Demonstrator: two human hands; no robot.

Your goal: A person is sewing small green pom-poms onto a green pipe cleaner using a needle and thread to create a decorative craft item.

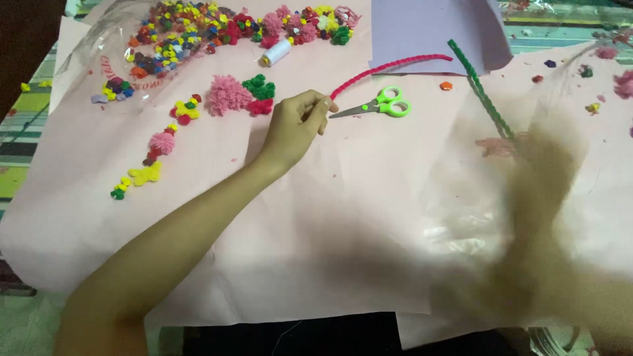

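Pink paper — left hand pinching red pipe cleaner.

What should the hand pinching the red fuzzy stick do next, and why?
Probably draw the red pipe cleaner toward the person, clear of the scissors. The left hand pinches only its near tip, and the rest stretches away onto the purple paper. The right hand is a blur at the green pipe cleaner.
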